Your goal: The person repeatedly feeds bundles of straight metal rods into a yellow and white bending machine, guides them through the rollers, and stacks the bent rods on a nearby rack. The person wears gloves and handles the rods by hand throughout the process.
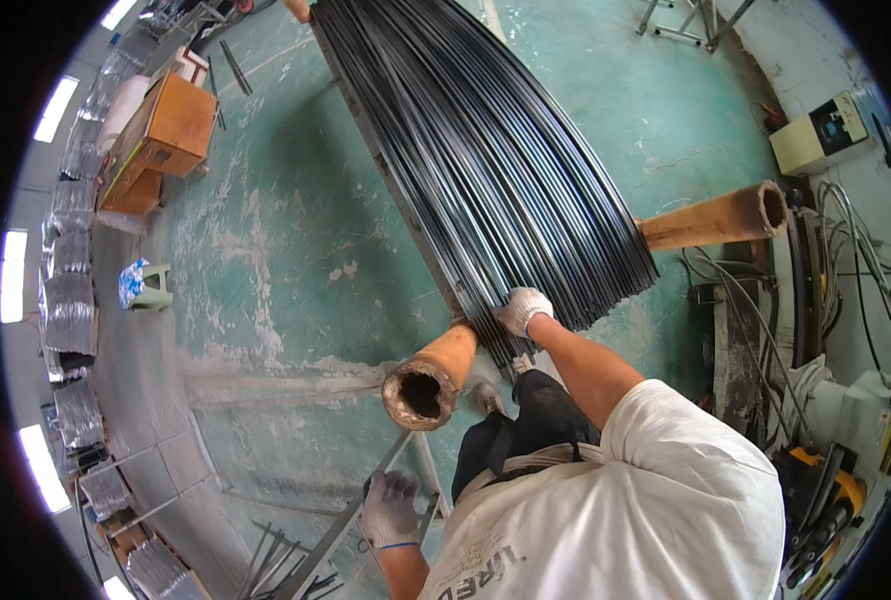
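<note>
A wide bundle of long, thin black rods [485, 150] stretches away from me, its near ends fanned out in front of my body. My right hand [523, 310], in a white knit glove, is closed on the rods at the left side of their near ends. Low on my left, my left hand [390, 510] wears a glove with grey on it and has its fingers curled. It is beside a slanted metal bar [340, 535] of a stand. A small dark loop shows by its wrist; what the fingers hold is hidden.
Rusty tubes, a near one [430, 380] and a right one [715, 218], jut out beside the rods. Loose metal strips [270, 560] lie at lower left. A stool [150, 285] and a wooden desk [165, 125] stand farther left. Cables [750, 320] hang near machinery at right.
</note>
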A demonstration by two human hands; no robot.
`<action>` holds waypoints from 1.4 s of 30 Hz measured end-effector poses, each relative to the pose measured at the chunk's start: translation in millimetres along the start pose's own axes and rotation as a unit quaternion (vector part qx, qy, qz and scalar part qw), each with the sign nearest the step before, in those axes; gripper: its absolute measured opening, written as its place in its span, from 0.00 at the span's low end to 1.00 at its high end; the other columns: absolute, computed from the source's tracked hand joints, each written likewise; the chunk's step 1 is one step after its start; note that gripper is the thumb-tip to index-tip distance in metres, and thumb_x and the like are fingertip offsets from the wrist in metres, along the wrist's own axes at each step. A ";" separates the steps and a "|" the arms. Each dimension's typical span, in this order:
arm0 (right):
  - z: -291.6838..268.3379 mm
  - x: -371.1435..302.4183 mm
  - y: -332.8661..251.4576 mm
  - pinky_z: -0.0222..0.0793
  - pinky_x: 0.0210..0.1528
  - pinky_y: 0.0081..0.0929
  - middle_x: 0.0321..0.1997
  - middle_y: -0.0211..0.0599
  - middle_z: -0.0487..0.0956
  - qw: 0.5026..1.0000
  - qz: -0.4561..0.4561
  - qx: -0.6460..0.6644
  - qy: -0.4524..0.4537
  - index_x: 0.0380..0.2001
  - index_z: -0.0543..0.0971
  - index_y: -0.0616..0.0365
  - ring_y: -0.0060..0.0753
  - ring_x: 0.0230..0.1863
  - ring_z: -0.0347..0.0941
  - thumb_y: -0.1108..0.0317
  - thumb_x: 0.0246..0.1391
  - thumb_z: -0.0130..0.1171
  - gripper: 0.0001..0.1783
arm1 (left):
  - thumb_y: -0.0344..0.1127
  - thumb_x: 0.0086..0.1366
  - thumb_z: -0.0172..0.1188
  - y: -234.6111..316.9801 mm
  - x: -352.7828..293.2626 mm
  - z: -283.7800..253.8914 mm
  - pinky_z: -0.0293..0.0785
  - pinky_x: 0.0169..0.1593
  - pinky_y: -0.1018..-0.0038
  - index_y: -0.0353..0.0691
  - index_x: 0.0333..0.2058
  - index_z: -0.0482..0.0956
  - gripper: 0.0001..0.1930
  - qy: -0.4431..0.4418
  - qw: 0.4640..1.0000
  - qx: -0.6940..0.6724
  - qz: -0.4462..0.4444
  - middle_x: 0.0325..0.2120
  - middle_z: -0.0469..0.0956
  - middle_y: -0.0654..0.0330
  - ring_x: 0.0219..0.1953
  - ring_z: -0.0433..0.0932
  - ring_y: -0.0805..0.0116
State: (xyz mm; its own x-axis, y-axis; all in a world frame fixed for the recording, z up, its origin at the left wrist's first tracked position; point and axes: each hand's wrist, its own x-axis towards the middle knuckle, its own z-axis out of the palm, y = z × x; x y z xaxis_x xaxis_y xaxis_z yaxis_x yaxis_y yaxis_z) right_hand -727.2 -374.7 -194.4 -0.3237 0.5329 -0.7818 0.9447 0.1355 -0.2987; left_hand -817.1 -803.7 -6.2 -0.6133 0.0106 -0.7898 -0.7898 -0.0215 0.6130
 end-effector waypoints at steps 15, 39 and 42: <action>94.5 -250.1 199.2 0.79 0.49 0.53 0.40 0.68 0.86 0.981 0.057 0.144 0.118 0.44 0.87 0.68 0.62 0.45 0.87 0.39 0.69 0.65 0.35 | 0.38 0.80 0.61 -74.6 44.3 126.2 0.86 0.47 0.60 0.38 0.53 0.78 0.11 -0.451 0.811 0.371 0.036 0.40 0.84 0.54 0.38 0.86 0.59; 419.5 -731.6 611.2 0.75 0.50 0.57 0.34 0.60 0.83 0.735 0.505 0.058 0.449 0.24 0.81 0.60 0.66 0.43 0.80 0.73 0.39 0.62 0.05 | 0.33 0.77 0.64 -244.5 -255.6 273.1 0.80 0.57 0.58 0.33 0.40 0.83 0.08 -0.618 0.733 0.172 -0.226 0.36 0.81 0.54 0.42 0.81 0.59; 403.9 -783.4 655.8 0.74 0.62 0.51 0.49 0.57 0.84 0.548 0.630 0.149 0.530 0.41 0.83 0.62 0.60 0.56 0.79 0.76 0.54 0.60 0.11 | 0.36 0.80 0.61 -237.6 -317.8 316.3 0.80 0.61 0.57 0.35 0.49 0.82 0.10 -0.708 0.674 0.109 -0.182 0.40 0.84 0.58 0.45 0.82 0.61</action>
State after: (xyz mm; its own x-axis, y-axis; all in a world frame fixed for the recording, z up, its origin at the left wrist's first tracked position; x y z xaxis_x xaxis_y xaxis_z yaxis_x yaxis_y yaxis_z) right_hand 124.4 -1040.7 1.2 0.9373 0.2530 0.2396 0.2802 -0.9560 -0.0866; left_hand -437.8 -485.8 106.0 0.3486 0.9213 -0.1720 -0.7782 0.3868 0.4947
